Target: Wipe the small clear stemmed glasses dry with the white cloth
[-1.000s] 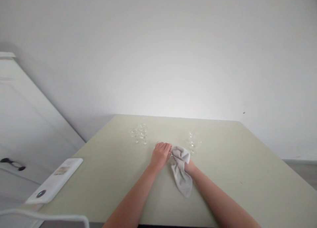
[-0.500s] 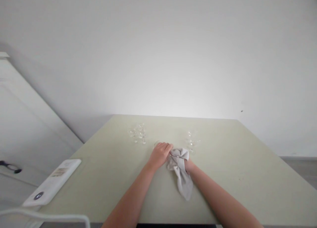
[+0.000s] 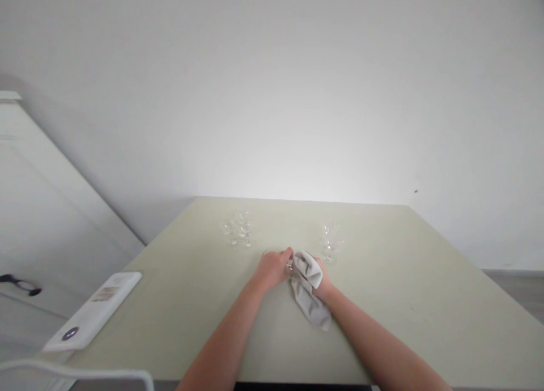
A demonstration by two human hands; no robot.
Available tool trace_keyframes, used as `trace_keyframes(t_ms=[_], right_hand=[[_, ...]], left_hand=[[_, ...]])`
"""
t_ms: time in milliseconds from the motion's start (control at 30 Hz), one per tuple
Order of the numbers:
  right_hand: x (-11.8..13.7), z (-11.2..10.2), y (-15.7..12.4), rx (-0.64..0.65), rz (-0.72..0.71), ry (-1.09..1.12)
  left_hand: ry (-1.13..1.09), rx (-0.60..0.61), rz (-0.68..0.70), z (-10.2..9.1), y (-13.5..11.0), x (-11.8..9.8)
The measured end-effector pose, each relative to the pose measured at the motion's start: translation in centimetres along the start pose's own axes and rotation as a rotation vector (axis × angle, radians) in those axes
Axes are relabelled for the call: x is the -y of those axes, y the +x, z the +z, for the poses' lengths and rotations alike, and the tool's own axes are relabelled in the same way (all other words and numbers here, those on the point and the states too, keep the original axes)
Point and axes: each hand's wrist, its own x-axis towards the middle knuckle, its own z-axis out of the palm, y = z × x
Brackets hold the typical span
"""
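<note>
My left hand (image 3: 273, 268) is closed round a small clear glass (image 3: 289, 268) in the middle of a pale green table (image 3: 191, 300); only a bit of the glass shows between my hands. My right hand (image 3: 323, 284) grips a light grey cloth (image 3: 309, 289) and presses it against the glass. The cloth's loose end hangs down over my right wrist onto the table. Several small clear glasses (image 3: 238, 230) stand in a group beyond my left hand. A couple more clear stemmed glasses (image 3: 330, 241) stand just beyond my right hand.
A white flat device with a dark round button (image 3: 93, 310) lies at the table's left edge. A white cabinet with a dark handle (image 3: 19, 284) stands to the left. A white chair rail (image 3: 76, 374) crosses the bottom left. A plain white wall rises behind the table.
The cloth has bunched up higher round the glass and its hanging end is shorter. My left hand has turned slightly on the glass. Both hands stay in the same spot.
</note>
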Motion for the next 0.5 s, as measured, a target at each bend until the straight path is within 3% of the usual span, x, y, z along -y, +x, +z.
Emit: trace_keyframes(t_ms=[133,233,333,500], right_hand=[[0.9,0.1,-0.1,-0.043,-0.060,-0.115],[1.1,0.5,-0.3,-0.154,-0.104,-0.033],[1.1,0.8,-0.3,-0.266,-0.056,0.054],[2.1,0.7,-0.1,-0.175,-0.123,0.062]], left_hand=[[-0.057,0.061,-0.078,-0.1,-0.1,-0.3],[-0.109,0.062,-0.114,-0.2,-0.1,-0.3],[-0.144,0.033,-0.186,-0.4,-0.1,-0.2],[-0.159,-0.027,-0.292,-0.5,-0.1,-0.1]])
